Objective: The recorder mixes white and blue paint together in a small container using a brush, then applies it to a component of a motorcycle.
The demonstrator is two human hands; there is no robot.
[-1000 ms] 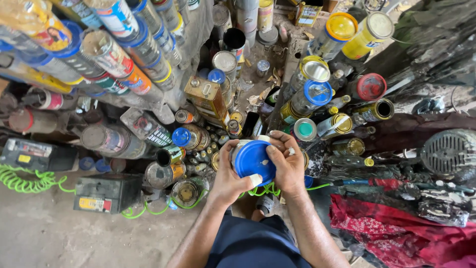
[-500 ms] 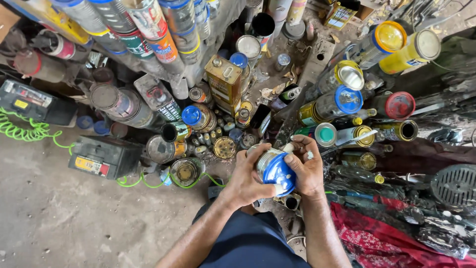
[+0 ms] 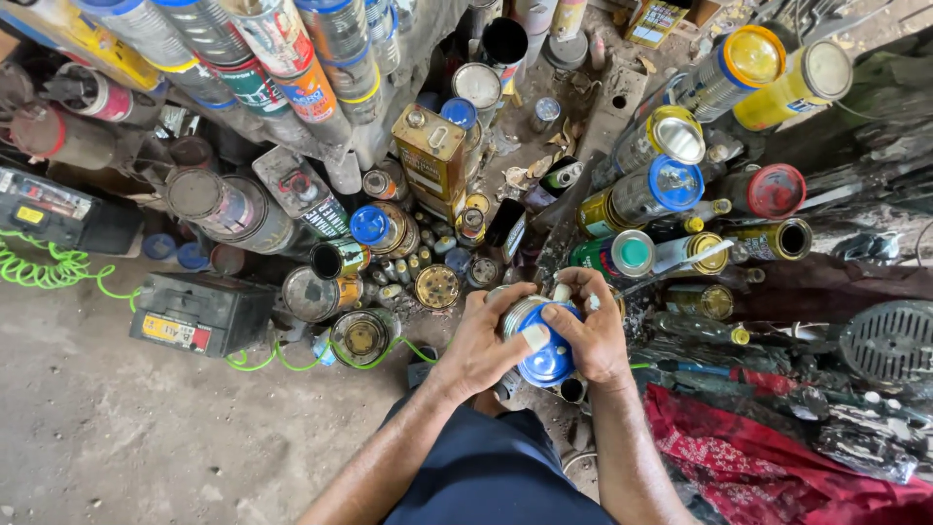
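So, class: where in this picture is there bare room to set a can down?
The bare concrete floor lower left, bordered by the black battery and green coiled hose. Crowded: tins packed ahead of both hands, which hold a blue-capped can; clutter and red cloth on the right.

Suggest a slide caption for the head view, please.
Both hands, left hand and right hand, grip a blue-lidded can amid crowded cans.
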